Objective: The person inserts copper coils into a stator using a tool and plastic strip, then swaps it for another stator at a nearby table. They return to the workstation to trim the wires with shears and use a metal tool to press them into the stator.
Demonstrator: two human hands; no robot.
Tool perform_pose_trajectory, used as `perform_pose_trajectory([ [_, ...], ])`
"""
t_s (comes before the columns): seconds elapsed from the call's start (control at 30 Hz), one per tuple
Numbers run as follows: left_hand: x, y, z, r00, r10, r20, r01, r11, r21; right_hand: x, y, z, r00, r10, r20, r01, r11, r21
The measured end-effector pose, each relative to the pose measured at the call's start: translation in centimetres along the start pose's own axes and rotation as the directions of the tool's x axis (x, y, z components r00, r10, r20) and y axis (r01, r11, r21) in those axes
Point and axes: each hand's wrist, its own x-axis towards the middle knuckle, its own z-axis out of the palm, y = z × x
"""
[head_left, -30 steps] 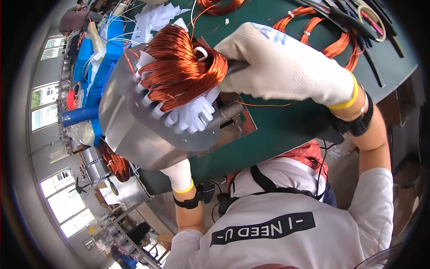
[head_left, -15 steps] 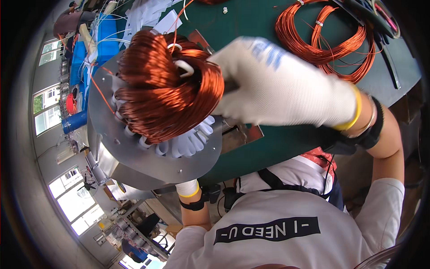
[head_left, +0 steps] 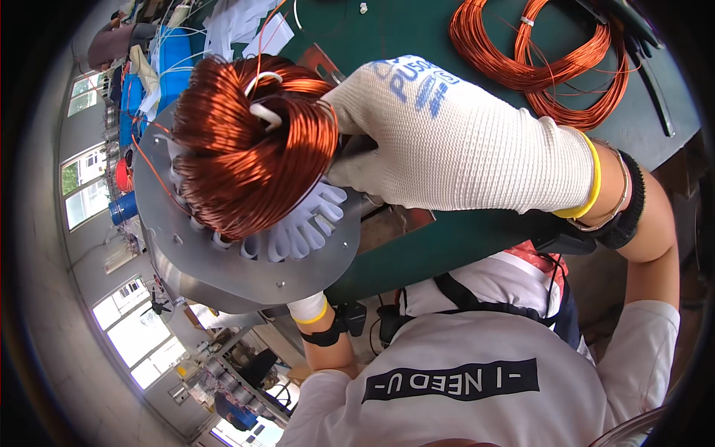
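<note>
A thick bundle of copper windings [head_left: 261,156] stands up from a round grey metal plate [head_left: 298,272]. White looped insulation strips [head_left: 302,227] fan out around its base, and white sleeving [head_left: 266,115] pokes out of the coil's middle. My right hand [head_left: 447,141], in a white knit glove with a yellow cuff, is closed at the bundle's right side, its fingertips partly hidden there. Below the plate's near edge, only the gloved wrist end of my left hand [head_left: 307,306] shows; the plate hides its fingers.
Loose coils of copper wire [head_left: 521,67] lie at the far right of the green tabletop [head_left: 402,253], beside a black-handled tool [head_left: 652,89]. White paper strips [head_left: 272,36] and blue bins [head_left: 175,56] are at the far left. Another person [head_left: 115,45] is in the background.
My right hand and the copper bundle appear slightly farther left, along with a small shift of the whole view. The right glove, blurred before, is now sharp. Its hold looks the same.
</note>
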Motion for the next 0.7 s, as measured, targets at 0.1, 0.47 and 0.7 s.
perform_pose_trajectory([
  [0.1, 0.7, -1.3, -1.2, 0.999, -0.037, 0.009, 0.038, 0.999, -0.027, -0.1, 0.4, -0.3, 1.000, -0.001, -0.021, 0.001, 1.000, 0.005],
  [0.47, 0.8, -1.0, 0.1, 0.981, -0.194, -0.025, 0.191, 0.977, -0.097, 0.4, -0.5, -1.2, 0.995, 0.044, 0.087, -0.044, 0.999, -0.002],
  [0.7, 3.3, 5.7, -3.2, 0.988, 0.061, 0.145, -0.079, 0.989, 0.124, -2.8, -1.6, -0.5, 0.996, -0.073, 0.042, 0.084, 0.887, -0.453],
])
